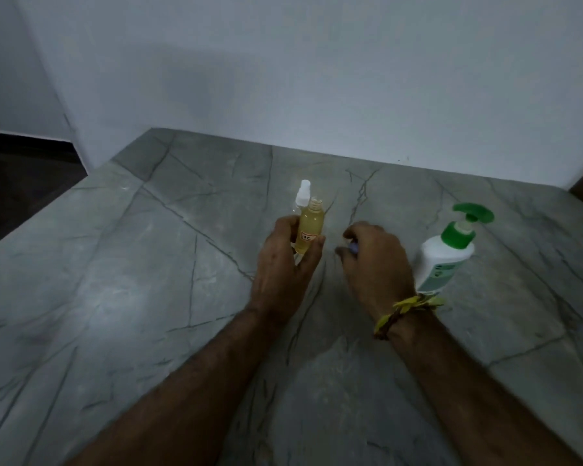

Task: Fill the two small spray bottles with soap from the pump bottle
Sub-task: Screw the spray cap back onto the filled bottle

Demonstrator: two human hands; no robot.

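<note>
**Two small bottles at my left grip**

My left hand (285,260) pinches the uncapped spray bottle (310,227) of yellowish soap; the second spray bottle (66,196), white-capped, stands just behind it. My right hand (376,260) curls around something small and bluish. The pump bottle (446,257) stands right of it on the worktop (122,297).
</note>
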